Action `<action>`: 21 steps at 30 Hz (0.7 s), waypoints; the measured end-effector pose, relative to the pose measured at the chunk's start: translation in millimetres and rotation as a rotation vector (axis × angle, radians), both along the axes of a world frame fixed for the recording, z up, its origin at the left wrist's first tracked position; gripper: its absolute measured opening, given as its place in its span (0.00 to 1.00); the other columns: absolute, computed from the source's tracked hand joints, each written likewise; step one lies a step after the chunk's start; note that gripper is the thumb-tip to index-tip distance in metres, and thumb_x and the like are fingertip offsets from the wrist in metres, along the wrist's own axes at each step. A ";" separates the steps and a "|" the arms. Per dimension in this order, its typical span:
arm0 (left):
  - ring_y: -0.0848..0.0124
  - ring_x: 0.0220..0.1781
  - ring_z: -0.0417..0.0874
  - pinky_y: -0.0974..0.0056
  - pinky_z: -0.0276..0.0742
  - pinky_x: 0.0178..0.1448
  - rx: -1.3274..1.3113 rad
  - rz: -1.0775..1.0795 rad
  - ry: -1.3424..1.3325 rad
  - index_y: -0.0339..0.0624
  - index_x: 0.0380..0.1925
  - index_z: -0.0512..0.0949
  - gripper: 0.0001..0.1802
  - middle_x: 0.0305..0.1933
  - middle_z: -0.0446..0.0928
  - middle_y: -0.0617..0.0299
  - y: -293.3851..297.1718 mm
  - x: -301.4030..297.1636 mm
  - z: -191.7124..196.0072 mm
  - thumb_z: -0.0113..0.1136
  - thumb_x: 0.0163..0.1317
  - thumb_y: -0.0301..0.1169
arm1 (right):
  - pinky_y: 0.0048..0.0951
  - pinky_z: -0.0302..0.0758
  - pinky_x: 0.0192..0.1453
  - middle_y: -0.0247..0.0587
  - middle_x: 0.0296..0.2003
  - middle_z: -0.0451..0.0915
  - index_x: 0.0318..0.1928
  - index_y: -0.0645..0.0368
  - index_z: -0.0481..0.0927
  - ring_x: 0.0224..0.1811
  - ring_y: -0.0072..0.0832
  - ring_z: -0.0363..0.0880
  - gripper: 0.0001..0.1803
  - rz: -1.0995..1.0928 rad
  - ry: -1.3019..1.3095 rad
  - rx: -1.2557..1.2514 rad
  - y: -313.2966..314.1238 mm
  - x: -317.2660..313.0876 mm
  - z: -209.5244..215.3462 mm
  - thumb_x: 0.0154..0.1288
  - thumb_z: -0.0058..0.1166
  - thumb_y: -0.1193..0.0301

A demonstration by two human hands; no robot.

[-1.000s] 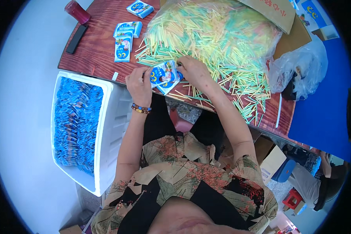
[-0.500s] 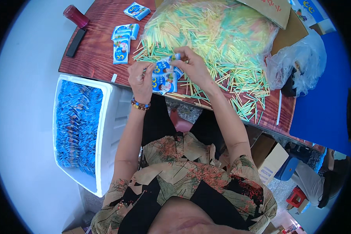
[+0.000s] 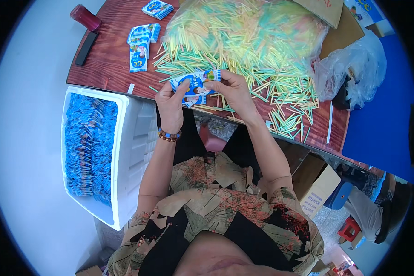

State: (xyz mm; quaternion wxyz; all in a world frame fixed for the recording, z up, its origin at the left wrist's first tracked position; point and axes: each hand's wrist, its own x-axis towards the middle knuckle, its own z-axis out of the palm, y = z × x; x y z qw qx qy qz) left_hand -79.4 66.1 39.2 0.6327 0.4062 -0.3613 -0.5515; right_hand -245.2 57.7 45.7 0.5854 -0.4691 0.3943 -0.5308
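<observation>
Between my two hands I hold a small blue-and-white packet (image 3: 197,84) stretched level above the table's near edge. My left hand (image 3: 170,103) pinches its left end, thumb on top, and my right hand (image 3: 233,94) pinches its right end. Partly hidden under it, another blue packet (image 3: 194,100) lies at the table edge. Just beyond and to the right spreads a heap of thin yellow, green and pink sticks (image 3: 244,50), some inside a clear plastic bag. Several more packets (image 3: 138,55) lie on the table to the left.
A white foam box (image 3: 122,115) packed with blue packets stands left of the table (image 3: 110,60). At the far left are a dark red cylinder (image 3: 85,17) and a black bar (image 3: 86,48). Crumpled clear bags (image 3: 354,69) and cardboard (image 3: 342,37) sit right.
The packet has been turned level and is now stretched between both hands. My left hand has moved slightly down and right; my right hand has dropped a little and its fingers have closed in.
</observation>
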 end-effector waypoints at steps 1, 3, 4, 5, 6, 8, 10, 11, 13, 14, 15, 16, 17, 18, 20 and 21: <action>0.84 0.34 0.78 0.76 0.72 0.38 -0.003 0.007 0.030 0.33 0.39 0.82 0.07 0.35 0.81 0.66 2.8 -0.7 -2.5 0.62 0.62 0.23 | 0.18 0.71 0.36 0.30 0.30 0.81 0.40 0.64 0.82 0.33 0.12 0.75 0.08 0.026 0.085 0.020 0.8 -4.7 -6.9 0.61 0.61 0.74; 0.84 0.34 0.78 0.76 0.73 0.38 0.028 0.004 0.060 0.33 0.39 0.81 0.07 0.36 0.81 0.66 8.6 -1.6 -8.3 0.62 0.62 0.23 | 0.19 0.74 0.41 0.33 0.34 0.83 0.43 0.64 0.82 0.35 0.15 0.77 0.10 0.054 0.169 0.040 4.1 -9.2 -11.6 0.61 0.62 0.75; 0.84 0.34 0.78 0.76 0.73 0.39 0.056 0.003 0.092 0.32 0.39 0.81 0.07 0.36 0.81 0.66 10.6 -1.7 -10.6 0.61 0.63 0.23 | 0.20 0.74 0.41 0.32 0.34 0.83 0.42 0.64 0.82 0.35 0.14 0.77 0.09 0.062 0.143 0.073 8.0 -9.5 -10.5 0.61 0.62 0.75; 0.84 0.34 0.78 0.76 0.73 0.39 0.057 0.005 0.091 0.32 0.39 0.81 0.07 0.36 0.81 0.66 11.8 -1.7 -12.4 0.61 0.63 0.23 | 0.20 0.74 0.40 0.32 0.33 0.83 0.41 0.64 0.82 0.34 0.14 0.76 0.08 0.070 0.116 0.106 10.0 -10.2 -10.3 0.61 0.61 0.75; 0.83 0.35 0.78 0.75 0.73 0.39 0.066 0.004 0.115 0.32 0.39 0.81 0.07 0.37 0.81 0.65 13.4 -2.6 -12.5 0.61 0.63 0.23 | 0.20 0.74 0.40 0.32 0.33 0.83 0.41 0.64 0.82 0.34 0.14 0.76 0.08 0.068 0.115 0.108 10.9 -12.8 -11.8 0.61 0.61 0.75; 0.83 0.35 0.78 0.75 0.73 0.40 0.076 0.000 0.138 0.32 0.40 0.81 0.07 0.37 0.82 0.65 15.7 -4.5 -11.7 0.61 0.63 0.23 | 0.19 0.73 0.39 0.31 0.31 0.82 0.36 0.65 0.81 0.34 0.13 0.76 0.05 0.081 0.241 0.056 12.3 -17.7 -15.8 0.61 0.62 0.76; 0.83 0.36 0.78 0.75 0.73 0.41 0.077 -0.002 0.140 0.32 0.39 0.81 0.06 0.38 0.82 0.64 16.4 -5.1 -8.9 0.61 0.63 0.22 | 0.19 0.72 0.38 0.30 0.30 0.81 0.34 0.64 0.80 0.33 0.12 0.74 0.05 0.059 0.160 0.081 13.1 -13.2 -9.2 0.61 0.62 0.76; 0.83 0.36 0.78 0.75 0.73 0.41 0.077 -0.003 0.139 0.32 0.39 0.81 0.06 0.38 0.82 0.64 16.9 -5.7 -6.8 0.61 0.63 0.22 | 0.18 0.71 0.37 0.29 0.28 0.80 0.31 0.64 0.79 0.32 0.11 0.73 0.05 0.037 0.080 0.105 13.2 -11.5 -6.4 0.60 0.62 0.76; 0.82 0.36 0.78 0.74 0.73 0.42 0.091 -0.026 0.149 0.32 0.39 0.81 0.06 0.38 0.82 0.64 18.5 -7.2 -3.2 0.60 0.63 0.22 | 0.18 0.69 0.36 0.28 0.27 0.79 0.31 0.64 0.79 0.31 0.11 0.71 0.06 0.047 0.066 0.075 12.0 -12.1 -5.6 0.61 0.62 0.75; 0.82 0.36 0.78 0.74 0.73 0.42 0.091 -0.027 0.147 0.32 0.39 0.81 0.06 0.38 0.82 0.64 19.1 -7.8 -3.2 0.60 0.63 0.22 | 0.17 0.68 0.34 0.27 0.27 0.78 0.30 0.64 0.79 0.30 0.10 0.69 0.06 0.058 0.054 0.044 11.6 -12.2 -5.7 0.61 0.62 0.75; 0.82 0.36 0.78 0.74 0.73 0.42 0.068 -0.006 0.118 0.32 0.40 0.81 0.07 0.38 0.82 0.64 19.4 -8.8 -3.1 0.60 0.63 0.22 | 0.17 0.68 0.34 0.27 0.27 0.78 0.30 0.64 0.79 0.30 0.10 0.69 0.06 0.057 0.054 0.044 12.2 -13.1 -7.1 0.61 0.62 0.75; 0.83 0.36 0.78 0.74 0.73 0.42 0.045 0.015 0.089 0.32 0.40 0.81 0.07 0.38 0.82 0.64 19.5 -9.4 -3.1 0.60 0.63 0.22 | 0.17 0.67 0.34 0.27 0.27 0.78 0.30 0.64 0.79 0.30 0.10 0.68 0.06 0.047 0.126 0.034 13.1 -14.4 -9.9 0.61 0.62 0.75; 0.83 0.36 0.78 0.74 0.73 0.42 0.045 0.013 0.089 0.32 0.40 0.81 0.07 0.38 0.82 0.64 19.4 -9.1 -4.9 0.60 0.63 0.22 | 0.17 0.66 0.34 0.27 0.27 0.78 0.31 0.63 0.80 0.29 0.10 0.67 0.06 0.037 0.198 0.025 13.8 -15.9 -11.3 0.62 0.62 0.74; 0.83 0.36 0.78 0.74 0.73 0.42 0.054 0.015 0.092 0.31 0.40 0.81 0.07 0.38 0.82 0.64 20.0 -7.8 -8.0 0.61 0.63 0.23 | 0.17 0.66 0.34 0.27 0.27 0.78 0.31 0.63 0.80 0.29 0.10 0.67 0.06 0.037 0.198 0.025 14.5 -16.8 -10.9 0.62 0.62 0.74; 0.83 0.36 0.78 0.75 0.73 0.42 0.064 0.016 0.095 0.31 0.41 0.81 0.08 0.38 0.82 0.65 20.9 -6.7 -13.4 0.61 0.63 0.23 | 0.17 0.66 0.34 0.26 0.26 0.78 0.31 0.63 0.80 0.29 0.09 0.66 0.05 0.050 0.291 0.025 15.9 -18.8 -8.4 0.63 0.60 0.74; 0.83 0.36 0.78 0.74 0.74 0.42 0.065 0.024 0.102 0.32 0.40 0.81 0.07 0.38 0.82 0.65 20.4 -7.4 -13.9 0.60 0.64 0.23 | 0.17 0.66 0.34 0.26 0.26 0.78 0.31 0.63 0.80 0.29 0.09 0.66 0.05 0.047 0.291 0.024 16.2 -19.6 -7.2 0.63 0.60 0.74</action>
